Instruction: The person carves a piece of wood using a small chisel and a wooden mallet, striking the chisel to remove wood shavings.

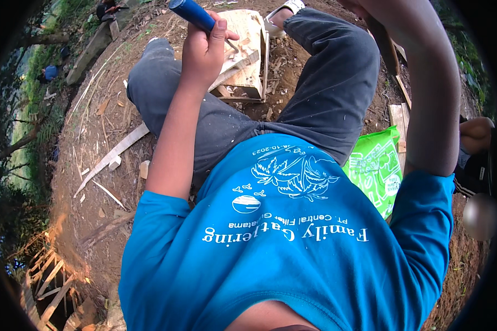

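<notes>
My left hand (204, 47) is closed around a chisel with a thick blue handle (191, 13). The chisel's thin metal shank slants down toward a pale wooden piece (241, 65) lying on a low wooden box or bench (242, 25) between my legs. Whether the tip touches the wood I cannot tell. My right arm is raised, and only part of my right hand (357, 5) shows at the top edge. Its fingers are cut off there, so what it holds is out of sight.
Wood chips litter the brown soil around the bench. Long wood strips (116, 151) lie left of me, and a green printed bag (374, 165) rests by my right hip near boards (397, 118). Another person (475, 140) sits at the right; split wood (52, 281) is piled lower left.
</notes>
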A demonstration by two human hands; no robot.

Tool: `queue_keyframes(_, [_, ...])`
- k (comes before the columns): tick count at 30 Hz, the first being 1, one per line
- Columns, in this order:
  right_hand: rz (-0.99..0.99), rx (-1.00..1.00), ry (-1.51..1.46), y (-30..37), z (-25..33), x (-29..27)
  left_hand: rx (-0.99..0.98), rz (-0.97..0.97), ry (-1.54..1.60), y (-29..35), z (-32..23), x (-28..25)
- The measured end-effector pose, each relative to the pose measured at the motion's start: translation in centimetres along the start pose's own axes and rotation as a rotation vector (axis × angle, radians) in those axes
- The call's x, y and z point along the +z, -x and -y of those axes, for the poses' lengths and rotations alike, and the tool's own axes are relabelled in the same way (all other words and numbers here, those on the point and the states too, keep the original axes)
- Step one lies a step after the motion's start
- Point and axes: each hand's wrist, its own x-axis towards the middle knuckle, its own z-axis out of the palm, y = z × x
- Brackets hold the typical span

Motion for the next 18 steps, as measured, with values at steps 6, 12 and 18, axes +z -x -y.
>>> queue_keyframes(6, [0.062, -0.273, 0.273, -1.2, -0.8, 1.2, 0.025, 0.049, -0.014, -0.4, -0.5, 0.1])
queue_keyframes(12, [0.141, -0.327, 0.406, -2.2, -0.8, 1.3, 0.000, 0.064, -0.005, -0.5, -0.4, -0.2])
queue_keyframes(18, [0.082, -0.389, 0.421, -2.1, 0.2, 1.6, 0.011, 0.048, -0.018, -0.4, -0.2, -0.3])
